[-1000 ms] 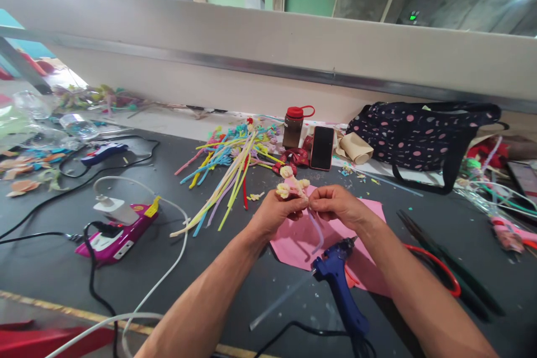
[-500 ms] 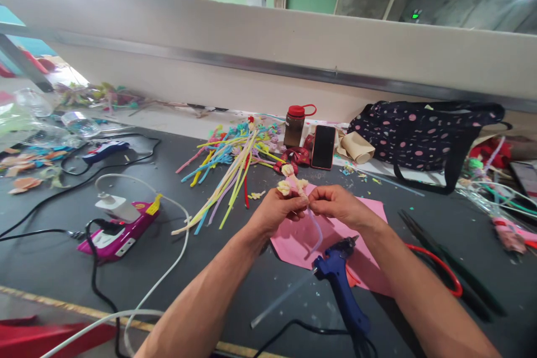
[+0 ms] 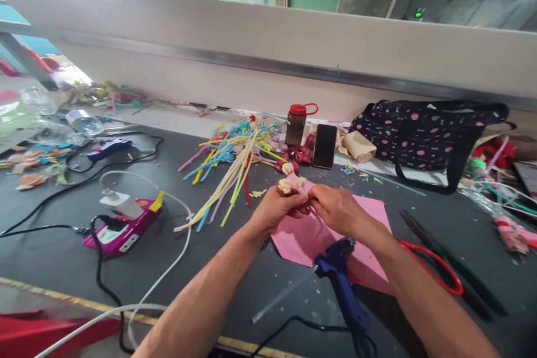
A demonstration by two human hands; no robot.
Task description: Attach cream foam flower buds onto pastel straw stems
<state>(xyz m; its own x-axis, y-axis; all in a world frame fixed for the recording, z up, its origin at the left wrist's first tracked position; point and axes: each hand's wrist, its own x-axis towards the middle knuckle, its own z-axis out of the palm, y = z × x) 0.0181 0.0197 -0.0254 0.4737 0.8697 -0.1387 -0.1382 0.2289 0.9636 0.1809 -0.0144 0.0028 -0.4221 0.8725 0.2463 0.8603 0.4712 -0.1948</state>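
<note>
Above the pink sheet (image 3: 293,243) on the dark table (image 3: 245,285), the left hand (image 3: 280,211) is holding a small flower sprig (image 3: 285,185), its grip pinching thumb to fingers below the cream blossoms, which are poking out past the thumb. The right hand (image 3: 338,208) is meeting it from the other side, its grip closing on the sprig's stem just beside the left fingertips; its own fingertips are mostly hiding from view. A lavender length of stem is hanging faintly below the right hand, over the sheet. Nearer the person, a blue glue gun (image 3: 339,277) is lying between the forearms, its nozzle end resting over the sheet. Right of the right forearm, a dark long-handled tool (image 3: 474,281) is lying on the table. Beyond the left hand, a bundle of fuzzy coloured stems (image 3: 247,148) is spreading out, while a red-lidded bottle (image 3: 296,130) and a phone (image 3: 324,146) are standing side by side.
</note>
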